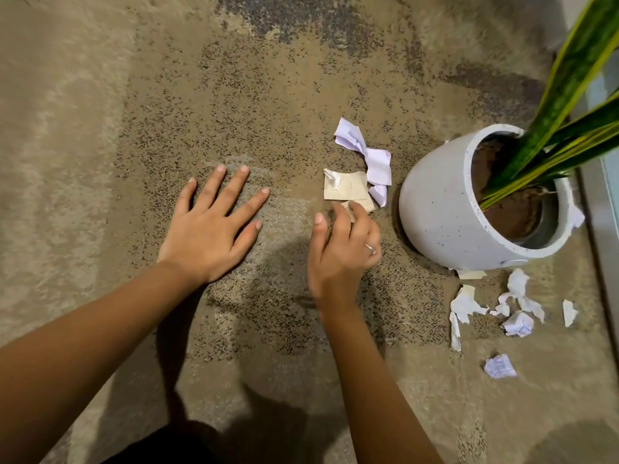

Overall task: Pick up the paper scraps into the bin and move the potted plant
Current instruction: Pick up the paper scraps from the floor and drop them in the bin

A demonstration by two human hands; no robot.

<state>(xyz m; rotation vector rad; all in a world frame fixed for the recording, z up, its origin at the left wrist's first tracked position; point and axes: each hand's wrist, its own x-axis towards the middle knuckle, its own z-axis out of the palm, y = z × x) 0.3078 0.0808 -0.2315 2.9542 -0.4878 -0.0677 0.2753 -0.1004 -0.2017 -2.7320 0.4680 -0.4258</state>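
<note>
Seen from the head camera, a person's two bare arms reach in from the lower edge of the frame over a mottled tan carpet. The left hand, at centre left, lies flat on the carpet with its fingers spread wide and nothing under or between them.

The right hand, at centre, wears a ring and has its fingers curled, the fingertips closing on a small beige scrap at the near edge of a cluster of paper; whether the scrap is lifted clear of the carpet cannot be told. Just above those fingertips lies a larger beige square of paper, and beyond it, toward the upper right, crumpled white scraps trail away from the hand.

The potted plant stands at the right of the frame, just beside the cluster: a pale speckled pot with brown soil and long green, yellow-edged leaves rising to the upper right corner. It is near the right hand but apart from it.

In the lower right, below the pot, more torn white pieces lie scattered on the carpet, well away from both hands, with one crumpled ball lowest of all.
</note>
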